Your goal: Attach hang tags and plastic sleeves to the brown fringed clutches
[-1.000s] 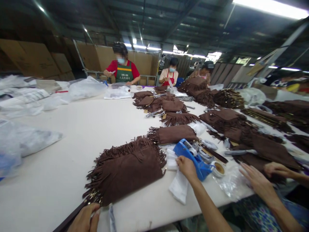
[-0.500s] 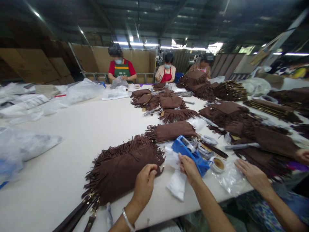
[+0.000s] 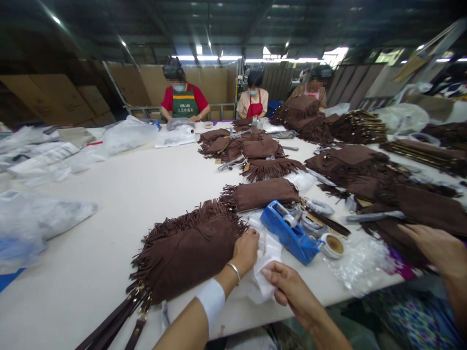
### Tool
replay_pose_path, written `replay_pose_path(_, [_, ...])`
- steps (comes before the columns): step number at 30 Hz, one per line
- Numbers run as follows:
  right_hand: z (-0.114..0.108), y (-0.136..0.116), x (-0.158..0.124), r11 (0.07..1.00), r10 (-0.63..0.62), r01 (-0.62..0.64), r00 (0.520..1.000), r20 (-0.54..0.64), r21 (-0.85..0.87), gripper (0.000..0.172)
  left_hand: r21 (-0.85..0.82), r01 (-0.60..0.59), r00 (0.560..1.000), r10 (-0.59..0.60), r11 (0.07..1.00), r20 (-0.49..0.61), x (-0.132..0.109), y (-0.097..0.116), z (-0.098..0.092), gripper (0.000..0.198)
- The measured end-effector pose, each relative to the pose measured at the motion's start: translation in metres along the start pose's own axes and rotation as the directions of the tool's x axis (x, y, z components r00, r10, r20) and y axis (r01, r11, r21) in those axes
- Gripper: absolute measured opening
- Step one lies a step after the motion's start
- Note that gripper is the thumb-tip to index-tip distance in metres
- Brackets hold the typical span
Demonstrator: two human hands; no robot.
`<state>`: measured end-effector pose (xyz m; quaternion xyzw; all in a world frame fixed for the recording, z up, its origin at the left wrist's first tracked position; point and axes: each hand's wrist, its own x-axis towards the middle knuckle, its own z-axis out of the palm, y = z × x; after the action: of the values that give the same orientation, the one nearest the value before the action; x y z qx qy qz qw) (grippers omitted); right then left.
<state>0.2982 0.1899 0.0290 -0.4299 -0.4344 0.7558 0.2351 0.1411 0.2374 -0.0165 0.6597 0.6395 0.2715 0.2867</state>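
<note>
A brown suede fringed bag [image 3: 189, 253] lies flat on the white table [image 3: 120, 194] in front of me, its straps trailing off the near edge. My left hand [image 3: 245, 250] rests closed at the bag's right edge, fingers curled on white tissue paper [image 3: 268, 250]. Just right of it, my right hand [image 3: 288, 288] pinches the near end of the same white paper. A blue tape dispenser [image 3: 290, 232] stands just beyond the paper.
A co-worker's hand [image 3: 436, 248] reaches over brown bags at the right. Several more fringed bags [image 3: 260, 193] cover the table's right half. Clear plastic bags [image 3: 40, 216] lie at the left. A tape roll [image 3: 332, 244] sits by the dispenser. Three people work at the far end.
My left hand moved right from the bag's middle to its right edge and onto the white paper. My right hand drew back from the tape dispenser toward me, holding the paper.
</note>
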Motion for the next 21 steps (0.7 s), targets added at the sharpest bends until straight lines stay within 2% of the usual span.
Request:
replay_pose_path(2, [0.004, 0.003, -0.013, 0.999, 0.001, -0.001, 1.0, -0.008, 0.032, 0.037, -0.028, -0.008, 1.0, 0.007, 1.0, -0.022, -0.002, 0.001, -0.009, 0.044])
replay_pose_path(4, [0.007, 0.007, -0.021, 0.999, -0.025, 0.028, 0.997, -0.069, 0.038, 0.038, -0.052, -0.007, 0.996, 0.002, 0.999, -0.091, -0.013, 0.001, -0.025, 0.043])
replay_pose_path(6, [0.012, 0.01, -0.023, 0.999, -0.044, 0.047, 0.993, -0.112, 0.022, 0.041, -0.135, 0.059, 0.974, -0.087, 0.989, -0.208, -0.038, 0.001, -0.044, 0.032])
replay_pose_path(7, [0.017, 0.013, -0.023, 0.999, -0.043, 0.044, 0.992, -0.116, 0.014, 0.043, -0.229, 0.125, 0.954, -0.181, 0.965, -0.24, -0.055, 0.001, -0.054, 0.031])
replay_pose_path(8, [0.025, 0.015, -0.023, 0.999, -0.035, 0.036, 0.993, -0.111, 0.006, 0.045, -0.355, 0.215, 0.932, -0.3, 0.91, -0.205, -0.075, 0.002, -0.063, 0.039])
replay_pose_path(9, [0.035, 0.018, -0.023, 1.0, -0.027, 0.026, 0.995, -0.095, -0.007, 0.046, -0.493, 0.315, 0.903, -0.416, 0.811, -0.107, -0.097, 0.003, -0.071, 0.05])
replay_pose_path(10, [0.048, 0.022, -0.023, 0.999, -0.026, 0.024, 0.997, -0.07, -0.021, 0.047, -0.615, 0.4, 0.871, -0.49, 0.68, 0.025, -0.119, 0.006, -0.078, 0.059])
replay_pose_path(11, [0.062, 0.026, -0.024, 0.999, -0.033, 0.032, 0.999, -0.03, -0.035, 0.047, -0.708, 0.448, 0.848, -0.512, 0.546, 0.142, -0.14, 0.008, -0.084, 0.064])
replay_pose_path(12, [0.078, 0.032, -0.026, 0.998, -0.044, 0.045, 0.998, 0.034, -0.053, 0.045, -0.782, 0.455, 0.84, -0.497, 0.427, 0.217, -0.159, 0.012, -0.089, 0.065])
replay_pose_path(13, [0.095, 0.038, -0.028, 0.995, -0.058, 0.066, 0.993, 0.104, -0.072, 0.042, -0.841, 0.428, 0.846, -0.473, 0.331, 0.245, -0.176, 0.014, -0.093, 0.061])
replay_pose_path(15, [0.124, 0.052, -0.034, 0.988, -0.081, 0.109, 0.97, 0.23, -0.111, 0.037, -0.925, 0.32, 0.861, -0.47, 0.204, 0.194, -0.201, 0.016, -0.099, 0.047])
replay_pose_path(16, [0.135, 0.059, -0.036, 0.984, -0.07, 0.113, 0.957, 0.282, -0.14, 0.036, -0.95, 0.269, 0.852, -0.5, 0.159, 0.158, -0.21, 0.015, -0.101, 0.042])
replay_pose_path(18, [0.15, 0.072, -0.037, 0.971, -0.01, 0.098, 0.928, 0.372, -0.218, 0.036, -0.976, 0.178, 0.794, -0.605, 0.127, 0.066, -0.223, 0.009, -0.106, 0.038])
replay_pose_path(19, [0.153, 0.077, -0.035, 0.962, 0.022, 0.09, 0.917, 0.399, -0.26, 0.037, -0.978, 0.138, 0.758, -0.652, 0.158, 0.001, -0.229, 0.006, -0.109, 0.038])
replay_pose_path(21, [0.154, 0.082, -0.027, 0.941, 0.049, 0.088, 0.92, 0.39, -0.327, 0.039, -0.948, 0.107, 0.711, -0.69, 0.3, -0.138, -0.243, -0.001, -0.114, 0.035])
